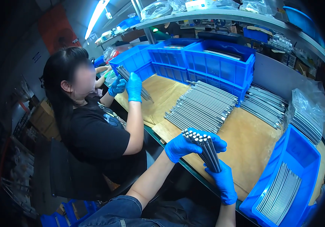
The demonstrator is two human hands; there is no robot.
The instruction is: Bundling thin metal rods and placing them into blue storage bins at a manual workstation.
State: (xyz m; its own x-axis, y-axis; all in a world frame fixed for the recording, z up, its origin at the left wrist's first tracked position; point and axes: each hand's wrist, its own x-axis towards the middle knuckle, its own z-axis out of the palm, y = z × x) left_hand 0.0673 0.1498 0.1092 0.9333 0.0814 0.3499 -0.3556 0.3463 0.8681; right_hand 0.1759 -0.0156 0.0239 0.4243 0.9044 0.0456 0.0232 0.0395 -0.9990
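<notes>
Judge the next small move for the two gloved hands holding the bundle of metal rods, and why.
Probably lower the bundle of rods into the blue bin at right: both the left hand and right hand already clamp it, and similar rods lie there.

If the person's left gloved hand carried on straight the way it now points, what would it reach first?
Probably the flat stack of grey metal rods on the brown bench, just beyond the left hand gripping its rod bundle; depth is uncertain.

Clear plastic bags on the top shelf; another bag at right.
</notes>
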